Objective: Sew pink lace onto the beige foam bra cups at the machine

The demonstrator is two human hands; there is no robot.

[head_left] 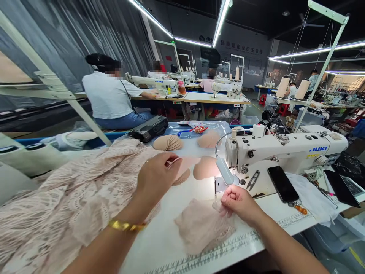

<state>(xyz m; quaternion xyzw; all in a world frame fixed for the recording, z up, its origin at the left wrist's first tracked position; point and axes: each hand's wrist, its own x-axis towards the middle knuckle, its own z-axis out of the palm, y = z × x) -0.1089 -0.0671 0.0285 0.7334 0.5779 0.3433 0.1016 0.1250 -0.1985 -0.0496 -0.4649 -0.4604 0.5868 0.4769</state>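
Observation:
My left hand (158, 173), with a gold bracelet at the wrist, pinches a thin pale pink pad (188, 163) above the piles of beige pads. My right hand (235, 201) is closed on the edge of a small beige lace piece (199, 226), which lies on the white table in front of the sewing machine (285, 148). Round beige pads (168, 142) are fanned out behind my left hand, and another pile (205, 168) sits left of the lit needle area. A lamp (224, 171) partly hides the needle.
Lace fabric (65, 190) is heaped on the left. A phone (282, 184) and thread snips (253, 180) lie on the machine bed. Behind the pads are a black case (149, 128) and a blue tray (219, 125). A person in white (110, 95) sits at another machine.

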